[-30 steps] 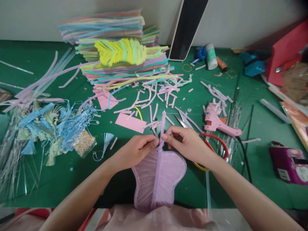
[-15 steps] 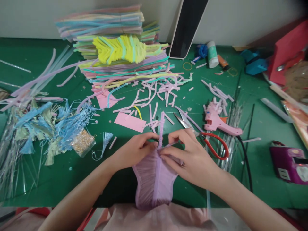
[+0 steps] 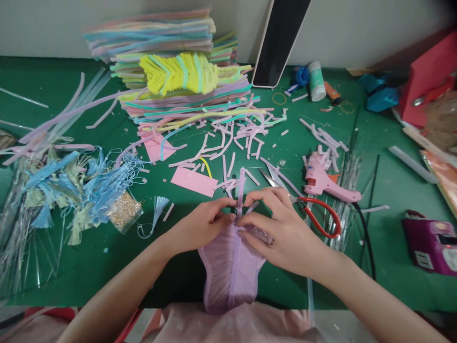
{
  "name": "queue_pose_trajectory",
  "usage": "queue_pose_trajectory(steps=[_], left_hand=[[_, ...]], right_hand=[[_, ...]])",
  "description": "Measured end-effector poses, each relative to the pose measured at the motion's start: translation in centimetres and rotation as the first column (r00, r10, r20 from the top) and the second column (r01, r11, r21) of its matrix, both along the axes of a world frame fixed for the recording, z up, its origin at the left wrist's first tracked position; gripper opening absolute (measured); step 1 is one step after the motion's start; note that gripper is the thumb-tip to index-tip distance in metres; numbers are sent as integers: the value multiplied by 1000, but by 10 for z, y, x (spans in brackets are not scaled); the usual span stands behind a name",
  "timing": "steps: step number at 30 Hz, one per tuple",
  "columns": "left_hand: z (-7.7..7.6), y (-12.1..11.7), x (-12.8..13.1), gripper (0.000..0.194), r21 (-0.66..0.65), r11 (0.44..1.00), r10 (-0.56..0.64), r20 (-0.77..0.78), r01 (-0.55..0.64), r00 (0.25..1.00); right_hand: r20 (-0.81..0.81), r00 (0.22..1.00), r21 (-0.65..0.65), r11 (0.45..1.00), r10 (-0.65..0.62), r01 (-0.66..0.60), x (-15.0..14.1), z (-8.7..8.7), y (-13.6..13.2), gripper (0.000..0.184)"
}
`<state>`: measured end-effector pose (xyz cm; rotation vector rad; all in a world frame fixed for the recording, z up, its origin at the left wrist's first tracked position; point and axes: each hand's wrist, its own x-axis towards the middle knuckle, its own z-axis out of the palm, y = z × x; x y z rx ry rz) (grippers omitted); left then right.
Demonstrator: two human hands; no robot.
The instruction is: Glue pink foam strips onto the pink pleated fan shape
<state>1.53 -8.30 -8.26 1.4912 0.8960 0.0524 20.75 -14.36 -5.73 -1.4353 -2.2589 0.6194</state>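
Left grip (image 3: 203, 225) pinches the purple piece (image 3: 233, 267) at the base of its narrow stem. My right grip (image 3: 285, 238) meets it from the other side, fingers bent and partly spaced; I cannot tell whether they pinch anything. I have the piece at the counter's (image 3: 392, 190) near edge, its stem pointing far. Beyond my hands, a blue tassel (image 3: 160, 209) lies left, red-handled scissors (image 3: 311, 199) right, then a pink glue gun (image 3: 319, 180). Past a pink card (image 3: 194, 181), purple offcuts (image 3: 251, 127) scatter toward a yellow bundle (image 3: 178, 75) on stacked strips (image 3: 200, 102).
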Motion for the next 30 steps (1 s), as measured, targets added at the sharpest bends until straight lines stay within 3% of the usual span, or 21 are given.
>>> queue_pose_trajectory(steps=[10,16,21,26,30], left_hand=[[-2,-1,1,33,-39,999,-19,22,20,1000],[4,-3,1,36,-38,998,-41,31,42,999],[5,-7,5,47,14,1000,-8,-71,9,997],[2,-11,8,37,0,999,44,-123,-44,991],[3,-7,7,31,-53,997,51,-154,-60,987]], right_hand=[[-11,997,-254,964,78,-79,2,10,14,8],[-6,997,-306,949,78,-77,2,13,18,12],[4,997,-338,938,75,-69,1,10,19,11],[40,998,-262,965,39,-27,5,16,18,9],[138,968,-66,973,-209,219,31,25,3,10]])
